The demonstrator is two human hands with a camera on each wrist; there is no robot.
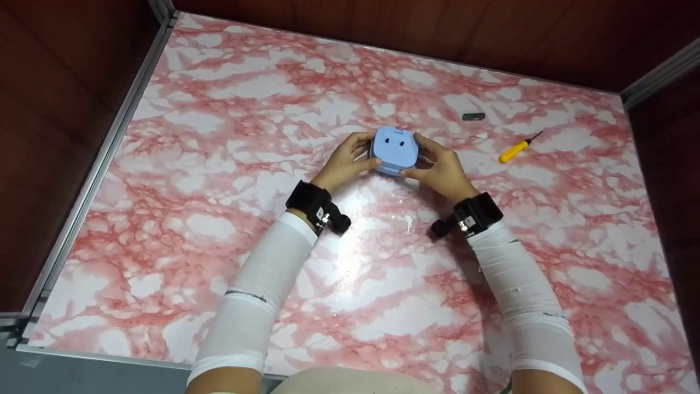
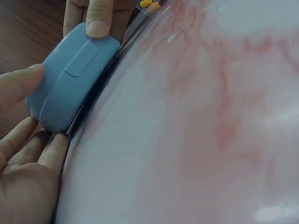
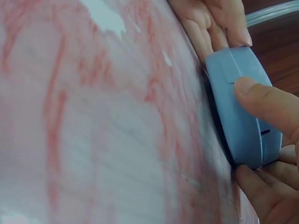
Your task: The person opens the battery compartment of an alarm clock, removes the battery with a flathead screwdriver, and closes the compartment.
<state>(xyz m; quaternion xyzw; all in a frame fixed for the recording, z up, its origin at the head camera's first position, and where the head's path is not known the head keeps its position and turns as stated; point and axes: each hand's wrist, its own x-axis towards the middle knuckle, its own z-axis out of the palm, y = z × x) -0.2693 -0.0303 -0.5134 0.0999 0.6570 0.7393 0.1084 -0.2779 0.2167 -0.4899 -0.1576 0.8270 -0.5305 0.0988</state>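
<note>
A light-blue, rounded-square plastic case (image 1: 395, 154) with two small black marks on top sits between both hands, near the middle of the table. My left hand (image 1: 344, 163) grips its left side, thumb at the near edge. From the right, my right hand (image 1: 444, 167) holds the opposite side, its thumb also at the near edge. A seam and a rectangular tab show along the case's near side (image 2: 74, 79) in the left wrist view. A small dark slot appears on the case (image 3: 240, 107) in the right wrist view. Whatever is inside stays hidden.
A yellow-handled screwdriver (image 1: 514, 151) lies right of the hands. Farther back is a small dark green, oblong piece (image 1: 473, 116). Dark wood-look panels (image 1: 383, 27) border the red-and-white marbled table (image 1: 229, 137) at the back and sides.
</note>
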